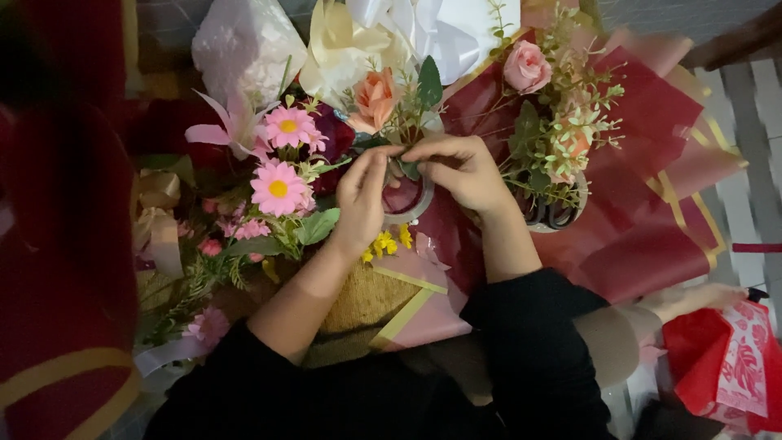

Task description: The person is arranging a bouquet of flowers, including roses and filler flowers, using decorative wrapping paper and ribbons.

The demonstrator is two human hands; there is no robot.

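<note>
My left hand [362, 195] and my right hand [460, 169] meet at the middle of the view over a bunch of artificial flowers. Between the fingertips of both hands is a green stem with leaves [405, 134], topped by a peach rose [375, 98]. A clear tape roll [417, 204] sits just under the hands, and my right hand rests against it. Pink daisies [278, 187] lie left of my left hand. Small yellow blossoms [384, 242] show below my left wrist.
Dark red wrapping paper with gold edges [652, 204] spreads to the right, with a pink rose [526, 67] and green sprigs on it. White and cream wrap [423, 28] lies at the top. Scissors handles [552, 213] lie right of my wrist. A red patterned bag [733, 363] sits lower right.
</note>
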